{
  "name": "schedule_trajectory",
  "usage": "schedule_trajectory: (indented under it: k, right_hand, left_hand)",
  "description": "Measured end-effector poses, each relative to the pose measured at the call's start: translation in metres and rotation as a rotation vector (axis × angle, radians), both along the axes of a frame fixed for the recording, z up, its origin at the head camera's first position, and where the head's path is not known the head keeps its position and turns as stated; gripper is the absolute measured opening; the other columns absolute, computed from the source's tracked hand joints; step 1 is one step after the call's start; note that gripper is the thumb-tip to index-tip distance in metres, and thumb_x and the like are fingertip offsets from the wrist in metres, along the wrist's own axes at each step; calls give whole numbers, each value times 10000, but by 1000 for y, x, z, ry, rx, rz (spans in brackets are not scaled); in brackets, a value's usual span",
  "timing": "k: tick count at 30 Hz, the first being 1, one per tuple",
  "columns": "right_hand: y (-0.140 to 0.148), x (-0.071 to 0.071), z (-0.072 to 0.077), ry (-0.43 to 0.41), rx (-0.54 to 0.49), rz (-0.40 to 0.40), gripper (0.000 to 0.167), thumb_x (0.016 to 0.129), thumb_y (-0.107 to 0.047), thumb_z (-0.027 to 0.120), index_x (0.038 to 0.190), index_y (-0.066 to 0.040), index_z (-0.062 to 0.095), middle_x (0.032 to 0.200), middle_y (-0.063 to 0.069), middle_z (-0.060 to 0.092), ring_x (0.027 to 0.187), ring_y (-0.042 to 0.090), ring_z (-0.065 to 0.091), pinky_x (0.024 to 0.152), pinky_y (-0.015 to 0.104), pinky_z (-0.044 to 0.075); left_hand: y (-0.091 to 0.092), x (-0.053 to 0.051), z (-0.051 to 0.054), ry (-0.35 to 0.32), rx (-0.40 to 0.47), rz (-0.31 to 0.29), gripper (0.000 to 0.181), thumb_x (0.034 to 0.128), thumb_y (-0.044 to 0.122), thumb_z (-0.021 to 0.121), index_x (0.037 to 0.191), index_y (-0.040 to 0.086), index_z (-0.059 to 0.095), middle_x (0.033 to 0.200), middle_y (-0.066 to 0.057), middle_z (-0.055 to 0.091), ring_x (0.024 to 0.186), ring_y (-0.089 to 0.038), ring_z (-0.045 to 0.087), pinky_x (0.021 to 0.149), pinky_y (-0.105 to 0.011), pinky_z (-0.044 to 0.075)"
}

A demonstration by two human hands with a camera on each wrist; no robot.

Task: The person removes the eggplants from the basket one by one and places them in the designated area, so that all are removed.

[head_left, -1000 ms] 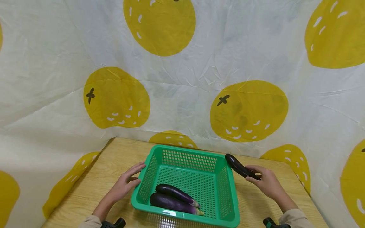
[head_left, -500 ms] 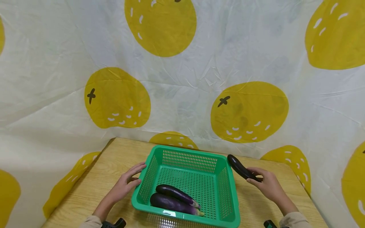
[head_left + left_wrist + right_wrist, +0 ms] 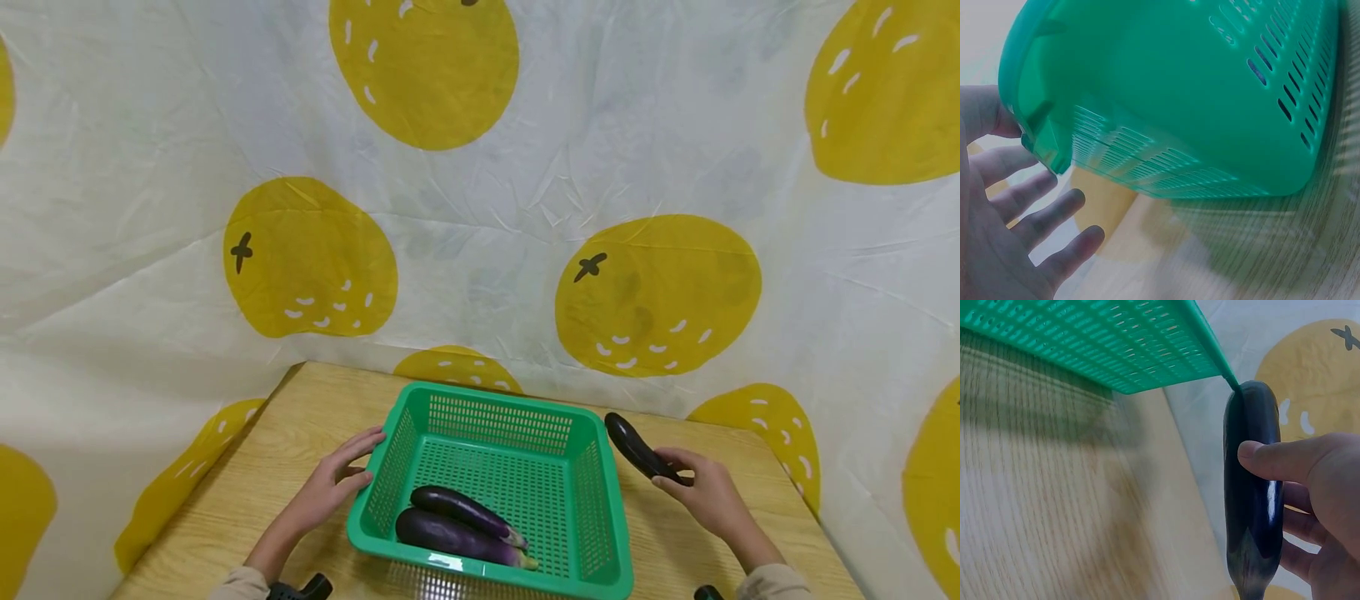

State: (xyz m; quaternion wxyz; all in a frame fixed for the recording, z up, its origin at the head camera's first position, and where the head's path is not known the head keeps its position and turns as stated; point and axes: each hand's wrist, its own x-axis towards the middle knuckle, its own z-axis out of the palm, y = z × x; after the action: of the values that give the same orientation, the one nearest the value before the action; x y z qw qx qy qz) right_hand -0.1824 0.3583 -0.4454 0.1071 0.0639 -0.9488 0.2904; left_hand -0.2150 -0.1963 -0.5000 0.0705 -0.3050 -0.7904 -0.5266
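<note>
My right hand (image 3: 708, 493) grips a glossy dark eggplant (image 3: 632, 446) off the basket's right side, thumb on one face and fingers behind. In the right wrist view the held eggplant (image 3: 1252, 506) has its stem end pointing down. My left hand (image 3: 330, 483) touches the left rim of a green plastic basket (image 3: 491, 395); the left wrist view shows its fingers (image 3: 1054, 219) spread and fairly straight by the rim. Two more eggplants lie side by side inside, near the front wall: a slimmer one (image 3: 457, 505) and a thicker one (image 3: 450, 535), both with paler stem ends.
The basket stands on a wood-grain table (image 3: 315, 400). Behind and at both sides hangs a pale sheet (image 3: 480, 275) printed with yellow fruit. Bare tabletop shows left and right of the basket.
The right hand and its eggplant have shifted slightly right and towards me, so the tip sits a little farther from the basket's back right corner. The left hand and basket stay put.
</note>
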Motion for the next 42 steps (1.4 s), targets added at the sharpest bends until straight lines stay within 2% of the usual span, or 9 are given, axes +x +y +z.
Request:
schedule_trajectory:
  k: [5,8,17,21,28,32,36,42]
  right_hand:
    - [0,0,-4,-8,5,-9,416,862,-70,815,1233,76,700,1152,255,732,958,319,696,763,374,627]
    - [0,-1,-6,-15,9,-8,406,861,-71,816,1223,76,704,1150,260,731,952,311,696,767,389,626]
    - [2,-3,-12,-60,23,-23,408,879,-95,804,1237,70,698,1154,262,730,980,327,700,785,426,617]
    - [2,-3,-17,-67,22,-25,420,880,-105,808,1245,68,696,1154,259,734,984,342,712,769,419,615]
    - [2,-3,-23,-51,29,-36,424,868,-100,820,1232,80,698,1118,244,744,953,317,713,780,417,618]
    - [3,-2,-27,-63,30,-36,415,871,-73,802,1237,88,691,1125,252,739,959,319,711,786,410,619]
    - [5,-1,-30,-88,30,-34,418,881,-71,789,1247,99,679,1163,281,722,990,343,711,811,439,614]
    - [3,-2,-33,-119,21,-40,430,886,-93,796,1252,98,675,1167,290,718,1004,362,715,839,486,601]
  left_hand:
    - [0,-1,-2,-9,-17,11,480,1056,75,548,1519,-30,473,1592,-292,399,1326,75,470,937,-282,551]
    - [-1,-1,-2,-19,-27,20,485,1057,82,552,1523,-24,470,1589,-321,382,1324,85,460,940,-285,548]
    - [0,-1,-1,4,-26,20,481,1051,78,562,1514,-26,482,1574,-323,402,1331,1,516,923,-291,557]
    - [0,-1,-2,10,-26,23,477,1045,69,569,1505,-29,492,1565,-331,410,1331,13,515,912,-290,561]
    - [-1,-2,-3,-18,-29,17,483,1049,80,565,1516,-11,485,1575,-339,392,1324,85,473,929,-292,555]
    - [0,-1,-2,5,-26,11,475,1047,69,565,1508,-19,492,1574,-298,423,1330,46,495,920,-297,560]
    - [0,1,0,-1,-19,10,475,1049,78,567,1511,-5,496,1588,-240,433,1333,14,509,927,-296,557]
    - [0,1,1,-10,-29,15,478,1050,86,568,1514,-2,492,1563,-330,411,1330,1,515,927,-299,558]
